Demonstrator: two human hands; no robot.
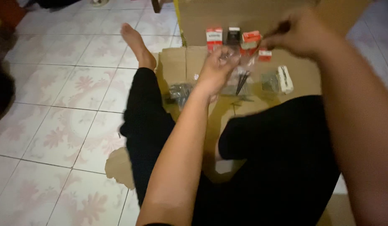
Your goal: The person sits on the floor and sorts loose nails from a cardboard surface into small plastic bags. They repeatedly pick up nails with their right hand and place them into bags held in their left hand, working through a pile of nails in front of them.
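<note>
I sit on a tiled floor with my legs in black trousers over a flattened cardboard sheet (173, 62). My left hand (217, 69) pinches the top of a clear plastic bag (244, 77) that holds several dark nails or screws. My right hand (296, 33) is raised at the upper right, blurred, with its fingers pinched on a corner of the same bag near the small boxes. Whether that hand also grips a small dark piece, I cannot tell.
Small red-and-white boxes (214, 37) and a dark box (233, 35) stand in a row on the cardboard. A white box (285, 78) and bags of small metal parts (180, 91) lie nearby. My bare foot (135, 44) rests on the patterned tiles.
</note>
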